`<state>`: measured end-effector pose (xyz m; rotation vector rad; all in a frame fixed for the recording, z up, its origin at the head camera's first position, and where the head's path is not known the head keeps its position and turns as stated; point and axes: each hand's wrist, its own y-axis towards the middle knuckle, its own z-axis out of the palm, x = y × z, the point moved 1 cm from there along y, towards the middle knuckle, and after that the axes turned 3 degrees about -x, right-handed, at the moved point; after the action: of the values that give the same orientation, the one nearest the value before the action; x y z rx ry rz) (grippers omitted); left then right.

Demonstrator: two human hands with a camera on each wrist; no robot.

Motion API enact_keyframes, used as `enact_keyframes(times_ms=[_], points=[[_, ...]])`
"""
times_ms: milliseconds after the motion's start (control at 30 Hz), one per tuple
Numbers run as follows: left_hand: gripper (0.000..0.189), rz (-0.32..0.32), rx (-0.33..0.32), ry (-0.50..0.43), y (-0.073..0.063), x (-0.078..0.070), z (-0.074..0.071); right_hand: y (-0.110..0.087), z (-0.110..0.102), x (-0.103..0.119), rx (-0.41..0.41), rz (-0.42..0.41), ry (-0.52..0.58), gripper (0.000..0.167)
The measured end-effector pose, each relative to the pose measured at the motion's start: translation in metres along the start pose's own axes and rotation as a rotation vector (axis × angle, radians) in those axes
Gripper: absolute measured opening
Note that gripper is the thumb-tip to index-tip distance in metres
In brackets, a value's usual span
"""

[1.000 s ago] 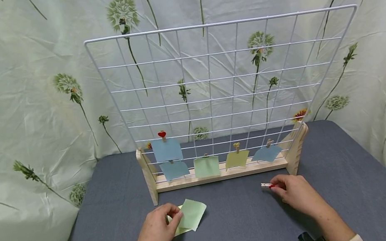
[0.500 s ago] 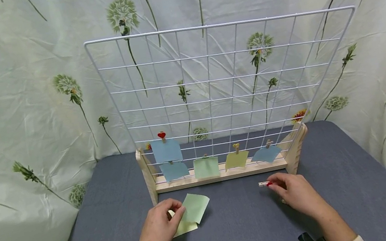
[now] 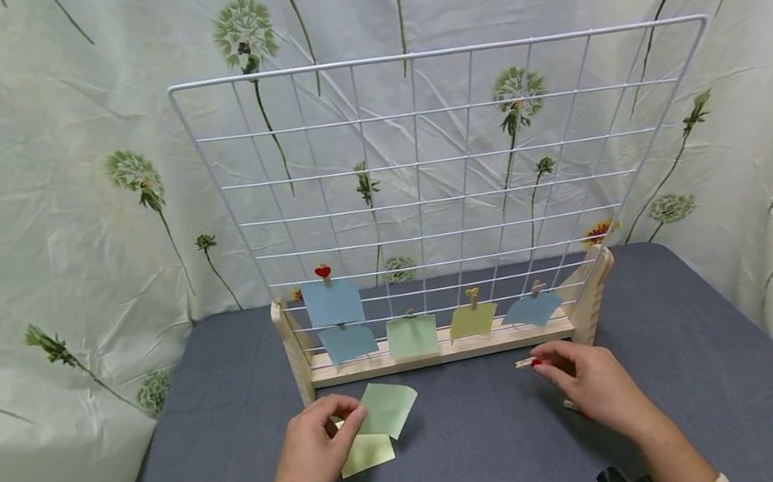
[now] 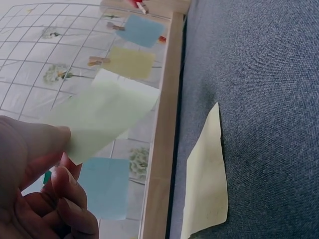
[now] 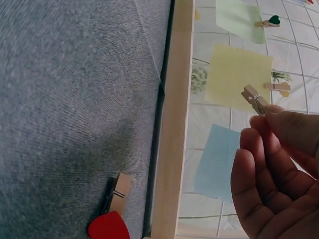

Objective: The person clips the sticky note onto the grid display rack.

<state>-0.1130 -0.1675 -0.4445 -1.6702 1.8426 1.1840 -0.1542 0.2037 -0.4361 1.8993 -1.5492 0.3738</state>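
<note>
My left hand (image 3: 316, 446) pinches a pale green paper note (image 3: 390, 407) by its corner between thumb and finger, raised off the table. Below it a pale yellow note (image 4: 207, 174) lies on the cloth. The right hand (image 3: 591, 381) holds a small wooden clothespin (image 5: 255, 99) at its fingertips; a bit of red shows by the fingers in the head view. Under that hand, a second clothespin (image 5: 119, 191) with a red heart lies on the table. In front of both hands stands a white wire grid (image 3: 419, 161), with several notes pinned along its bottom.
The grid sits in a wooden base (image 3: 442, 354) with upright end pieces. A blue note (image 3: 334, 302) with a red-heart pin hangs above the lower row at left. Dark grey cloth (image 3: 482, 462) covers the table; a flowered curtain (image 3: 53, 243) hangs behind.
The left hand has lifted the green note up and away from the yellow one, which now lies more exposed. The right hand has risen slightly with its clothespin, exposing the one beneath.
</note>
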Motion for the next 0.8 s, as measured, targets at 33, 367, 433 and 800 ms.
enact_keyframes(times_ms=[33,367,433,800], points=[[0.015,0.000,0.001,-0.004,0.000,0.000,-0.001,0.000,-0.001,0.001,0.000,0.006,-0.001,0.017],[0.009,0.004,-0.004,-0.002,0.004,-0.002,-0.003,-0.002,-0.004,0.004,-0.049,-0.043,-0.014,0.019],[0.008,-0.010,-0.002,-0.003,0.005,-0.003,-0.002,-0.002,-0.004,0.004,-0.070,-0.065,-0.022,0.019],[0.005,-0.080,0.038,-0.007,0.013,-0.011,0.001,-0.004,-0.003,0.008,-0.144,-0.128,-0.068,0.021]])
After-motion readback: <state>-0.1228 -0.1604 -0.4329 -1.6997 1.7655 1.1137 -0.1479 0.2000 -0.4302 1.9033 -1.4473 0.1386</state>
